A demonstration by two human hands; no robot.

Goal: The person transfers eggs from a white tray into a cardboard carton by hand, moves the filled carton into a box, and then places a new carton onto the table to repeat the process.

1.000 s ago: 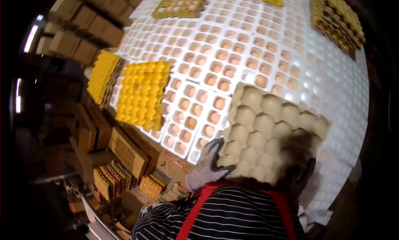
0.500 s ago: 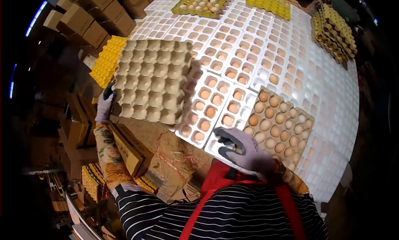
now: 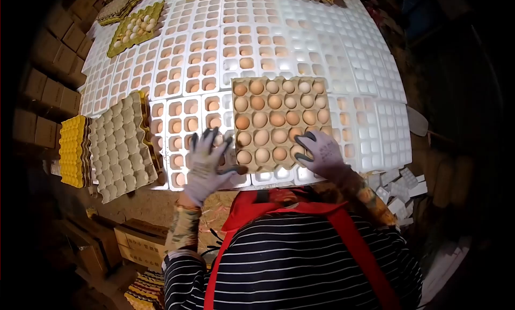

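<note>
A grey pulp egg tray full of brown and pale eggs lies on the white foam trays in front of me. My right hand, in a pale glove with dark fingertips, reaches over its lower right corner, thumb and fingers closed around an egg still in its cell. My left hand, gloved alike, is spread above a foam tray left of the pulp tray. Its fingers are apart near an egg in a foam cell, and it holds nothing.
At the left edge an empty pulp tray leans by a yellow tray stack. Foam trays with eggs cover the table. A green-yellow tray with eggs sits farther back. Cardboard boxes stand left; white foam scraps lie right.
The empty pulp tray has left my left hand and now rests at the table's left. That hand has moved right, beside the egg tray. My right hand has moved onto the eggs. The view has turned.
</note>
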